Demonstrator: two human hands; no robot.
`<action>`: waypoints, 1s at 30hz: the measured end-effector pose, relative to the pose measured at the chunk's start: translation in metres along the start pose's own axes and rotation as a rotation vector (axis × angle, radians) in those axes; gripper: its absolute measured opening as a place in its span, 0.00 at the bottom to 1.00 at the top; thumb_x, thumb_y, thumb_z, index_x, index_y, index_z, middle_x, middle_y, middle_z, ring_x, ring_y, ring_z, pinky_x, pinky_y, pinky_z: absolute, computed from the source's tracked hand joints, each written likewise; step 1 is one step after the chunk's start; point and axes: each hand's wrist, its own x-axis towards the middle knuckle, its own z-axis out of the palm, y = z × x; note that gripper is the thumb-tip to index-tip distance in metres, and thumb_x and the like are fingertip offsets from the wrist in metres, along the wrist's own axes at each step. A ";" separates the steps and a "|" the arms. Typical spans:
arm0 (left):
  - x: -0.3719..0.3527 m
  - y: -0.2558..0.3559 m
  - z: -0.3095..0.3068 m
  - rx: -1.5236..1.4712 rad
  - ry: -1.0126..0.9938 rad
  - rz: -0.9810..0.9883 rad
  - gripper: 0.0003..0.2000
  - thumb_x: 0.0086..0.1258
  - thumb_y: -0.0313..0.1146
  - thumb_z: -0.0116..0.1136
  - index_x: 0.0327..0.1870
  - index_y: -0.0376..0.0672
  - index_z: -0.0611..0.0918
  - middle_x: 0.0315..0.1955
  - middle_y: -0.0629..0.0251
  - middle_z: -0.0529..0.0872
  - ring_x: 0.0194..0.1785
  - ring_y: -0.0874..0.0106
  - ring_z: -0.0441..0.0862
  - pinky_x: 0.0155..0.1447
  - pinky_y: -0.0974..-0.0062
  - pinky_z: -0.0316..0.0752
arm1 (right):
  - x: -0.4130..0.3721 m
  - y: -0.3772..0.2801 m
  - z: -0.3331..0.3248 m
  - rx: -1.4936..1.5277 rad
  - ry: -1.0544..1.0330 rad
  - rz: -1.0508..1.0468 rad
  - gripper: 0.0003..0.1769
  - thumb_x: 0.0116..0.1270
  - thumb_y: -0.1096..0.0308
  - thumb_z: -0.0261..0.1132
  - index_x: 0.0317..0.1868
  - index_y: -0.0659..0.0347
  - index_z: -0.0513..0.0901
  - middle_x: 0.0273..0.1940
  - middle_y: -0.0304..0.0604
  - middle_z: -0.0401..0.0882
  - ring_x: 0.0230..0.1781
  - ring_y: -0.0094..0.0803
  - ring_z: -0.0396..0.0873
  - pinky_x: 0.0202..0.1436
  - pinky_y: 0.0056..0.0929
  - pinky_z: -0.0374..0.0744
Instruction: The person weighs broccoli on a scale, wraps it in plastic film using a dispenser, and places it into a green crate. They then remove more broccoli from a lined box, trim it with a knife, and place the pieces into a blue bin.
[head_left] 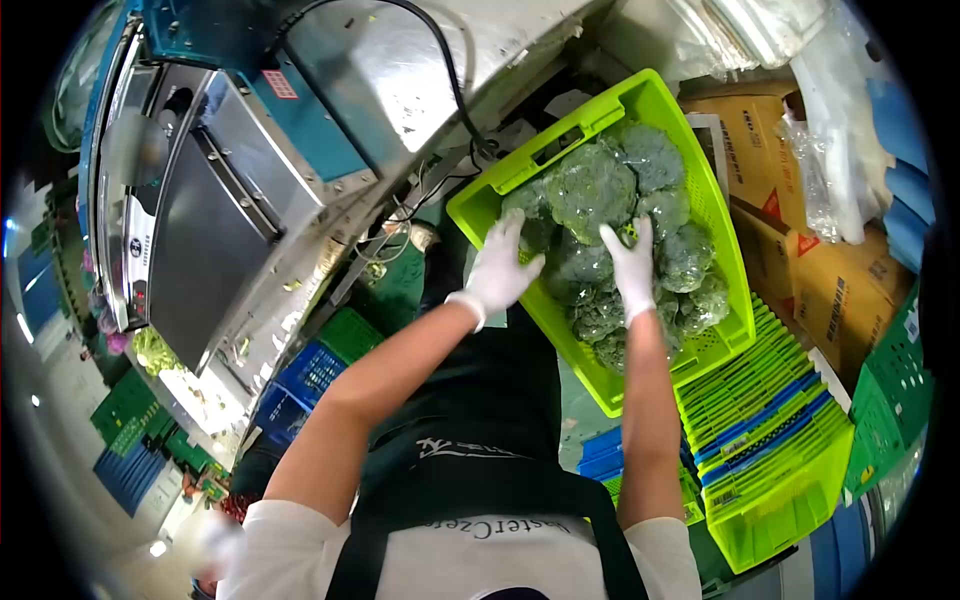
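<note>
A bright green crate [742,300] holds several broccoli heads [592,190] that look wrapped in clear film. Both hands wear white gloves. My left hand [503,268] is over the crate's near left edge, beside the broccoli, with its fingers apart and nothing in them. Further right, my right hand [631,262] reaches down onto the broccoli in the middle of the crate, thumb and fingers apart. Its fingertips are at the heads, and it has no visible grip on one.
Stacked green and blue crates [765,420] stand at the lower right, beside cardboard boxes [840,290]. A metal machine [215,200] fills the left, with a black cable [447,60] over the steel surface [380,90]. Blue crates [308,375] sit below it.
</note>
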 end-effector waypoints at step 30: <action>-0.022 0.004 -0.020 -0.512 0.359 -0.143 0.49 0.52 0.33 0.78 0.73 0.41 0.56 0.65 0.53 0.66 0.65 0.64 0.72 0.63 0.67 0.76 | 0.052 0.040 -0.024 0.972 -0.175 0.134 0.34 0.71 0.53 0.65 0.70 0.65 0.69 0.67 0.43 0.72 0.66 0.35 0.70 0.71 0.35 0.67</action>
